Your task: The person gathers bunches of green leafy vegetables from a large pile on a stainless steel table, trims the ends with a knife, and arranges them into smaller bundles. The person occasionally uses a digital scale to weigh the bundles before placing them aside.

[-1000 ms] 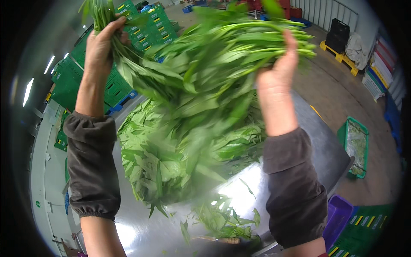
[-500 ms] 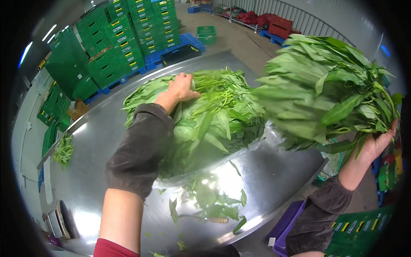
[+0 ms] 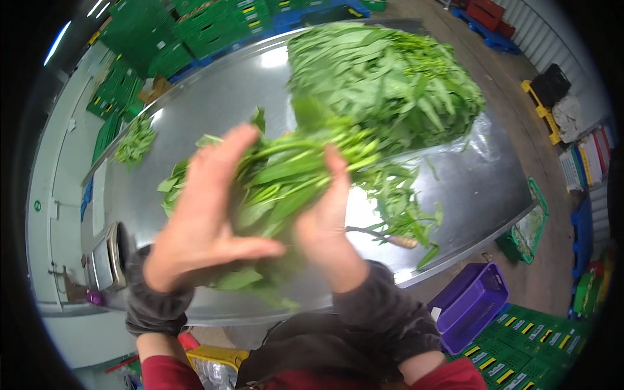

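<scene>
A bunch of long-leaved greens with pale stems [image 3: 286,169] is between my hands above the steel table [image 3: 214,97]. My left hand [image 3: 205,211], blurred, is against the bunch's left side, open with thumb and fingers apart. My right hand [image 3: 331,221] grips the bunch from the right. Beyond lies a thick pile of similar greens [image 3: 383,84], with clear plastic [image 3: 481,140] at its near edge. Loose trimmed leaves [image 3: 396,195] lie right of my hands, beside a knife with a wooden handle [image 3: 400,240].
A small heap of leaves [image 3: 133,140] sits at the table's left. Green crates [image 3: 201,26] are stacked behind the table. A purple crate [image 3: 468,305] and a green crate [image 3: 523,227] stand right of it. A metal scale-like object [image 3: 104,257] is at the near left.
My hands have come together low in the centre, bringing the bunch from the right side. My left hand has left the large pile, which now shows whole at upper right as the view shifted.
</scene>
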{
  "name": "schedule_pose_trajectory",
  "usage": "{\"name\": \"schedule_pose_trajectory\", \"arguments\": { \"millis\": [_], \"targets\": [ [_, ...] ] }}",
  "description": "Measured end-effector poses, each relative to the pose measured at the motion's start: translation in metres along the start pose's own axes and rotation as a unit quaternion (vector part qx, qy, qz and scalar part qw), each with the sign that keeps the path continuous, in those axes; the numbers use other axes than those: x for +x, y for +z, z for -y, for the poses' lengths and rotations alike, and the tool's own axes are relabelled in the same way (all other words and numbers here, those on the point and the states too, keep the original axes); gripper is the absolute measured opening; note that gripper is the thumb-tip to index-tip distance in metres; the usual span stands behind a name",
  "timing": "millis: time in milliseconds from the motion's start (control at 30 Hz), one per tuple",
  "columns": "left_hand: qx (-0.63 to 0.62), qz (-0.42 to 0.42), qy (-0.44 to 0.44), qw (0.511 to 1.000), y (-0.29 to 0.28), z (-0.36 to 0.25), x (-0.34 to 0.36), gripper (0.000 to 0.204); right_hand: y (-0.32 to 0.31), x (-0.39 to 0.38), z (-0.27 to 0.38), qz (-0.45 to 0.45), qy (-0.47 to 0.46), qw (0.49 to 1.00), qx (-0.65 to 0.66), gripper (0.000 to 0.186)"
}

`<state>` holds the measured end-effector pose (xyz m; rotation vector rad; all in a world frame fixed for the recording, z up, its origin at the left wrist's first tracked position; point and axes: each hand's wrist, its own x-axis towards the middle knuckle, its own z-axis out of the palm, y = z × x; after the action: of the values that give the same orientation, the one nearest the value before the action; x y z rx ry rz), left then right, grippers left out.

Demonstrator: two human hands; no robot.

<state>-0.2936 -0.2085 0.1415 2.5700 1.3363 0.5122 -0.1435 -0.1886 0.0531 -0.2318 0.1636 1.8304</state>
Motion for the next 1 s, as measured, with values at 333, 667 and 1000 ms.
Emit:
{"name": "schedule_pose_trajectory", "arguments": {
  "millis": [333,667,1000],
  "targets": [
    [-0.029,0.092,-0.199,0.975,0.220,0.134,-0.150,0.106,-0.238,0.002,-0.031,-0.132,0.250,0.793,-0.540,0.059],
    [-0.117,0.041,-0.165,0.978,0.201,0.134,-0.098,0.109,-0.228,-0.086,0.137,-0.034,-0.244,0.083,-0.966,0.025],
    [0.085,0.010,-0.224,0.971,0.265,0.073,-0.117,0.091,-0.215,-0.087,0.104,-0.096,-0.118,0.402,-0.903,0.039]
  ]
}}
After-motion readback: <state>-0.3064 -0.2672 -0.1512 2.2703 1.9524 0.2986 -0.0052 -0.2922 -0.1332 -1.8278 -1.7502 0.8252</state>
